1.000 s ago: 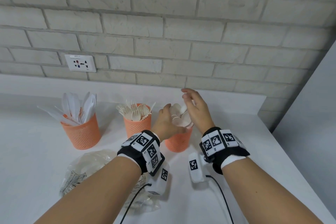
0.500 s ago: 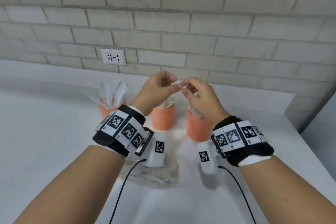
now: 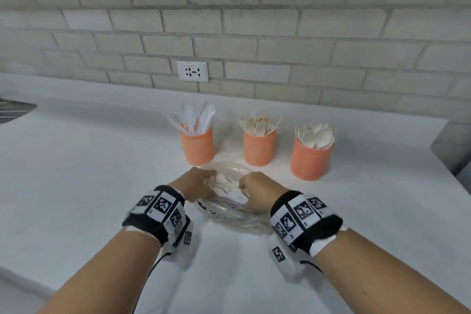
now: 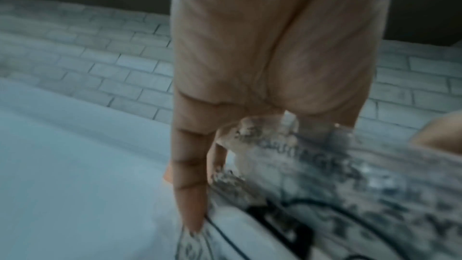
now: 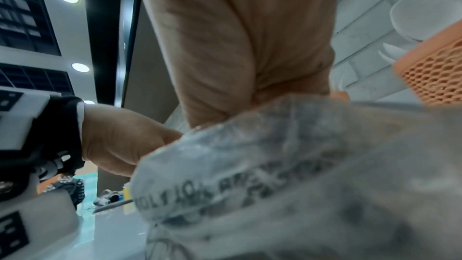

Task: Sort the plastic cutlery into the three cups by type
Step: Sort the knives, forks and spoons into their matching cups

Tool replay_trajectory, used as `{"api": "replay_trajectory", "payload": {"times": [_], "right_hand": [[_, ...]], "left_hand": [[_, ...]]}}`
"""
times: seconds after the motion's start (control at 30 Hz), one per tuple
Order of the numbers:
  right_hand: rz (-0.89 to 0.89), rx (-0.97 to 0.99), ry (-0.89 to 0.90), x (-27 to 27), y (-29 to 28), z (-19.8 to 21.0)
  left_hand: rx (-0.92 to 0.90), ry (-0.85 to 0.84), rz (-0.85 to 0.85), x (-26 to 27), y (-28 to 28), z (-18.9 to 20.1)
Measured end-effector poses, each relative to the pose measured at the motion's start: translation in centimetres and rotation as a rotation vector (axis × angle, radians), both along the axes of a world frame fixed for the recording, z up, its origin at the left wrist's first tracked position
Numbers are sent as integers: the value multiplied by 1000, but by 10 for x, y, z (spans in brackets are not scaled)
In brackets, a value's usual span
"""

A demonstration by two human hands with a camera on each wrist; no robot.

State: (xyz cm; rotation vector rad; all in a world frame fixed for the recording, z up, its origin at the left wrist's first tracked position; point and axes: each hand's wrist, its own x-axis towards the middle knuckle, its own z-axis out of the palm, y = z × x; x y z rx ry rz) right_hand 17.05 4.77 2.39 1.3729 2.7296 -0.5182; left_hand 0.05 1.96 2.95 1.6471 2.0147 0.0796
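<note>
Handling light, slippery, bendy plastic cutlery (image 3: 226,185) w/ both hands, your left hand (image 3: 195,183) & right hand (image 3: 257,187) curl around the crinkly clear bag (image 3: 229,211) before the three cups (image 3: 258,148), so pinch pieces mid-handle, gently.

On each of my bare forearms I see a black wristband (image 3: 163,214) faced with white tiles printed in black square codes. A white camera block (image 3: 285,257) with its own code hangs under each wrist, trailing a thin black cable (image 3: 153,270).
</note>
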Motion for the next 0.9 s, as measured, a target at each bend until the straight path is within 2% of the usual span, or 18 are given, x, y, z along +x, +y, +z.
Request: {"api": "replay_trajectory", "payload": {"times": [0.1, 0.23, 0.4, 0.63, 0.8, 0.9], "right_hand": [[-107, -17, -98, -6, -7, -8], [-171, 24, -162, -17, -8, -12], [-229, -1, -166, -24, -9, -14], [-237, 57, -118, -18, -15, -18], [-223, 121, -60, -13, -21, -25], [-164, 224, -107, -16, -28, -30]], "left_hand": [[41, -53, -54, 2, 1, -10], [174, -297, -45, -5, 0, -22], [290, -600, 107, -13, -6, -21], [251, -622, 97, -15, -12, -7], [324, -345, -36, -11, -16, -4], [270, -451, -31, -3, -19, 1]]}}
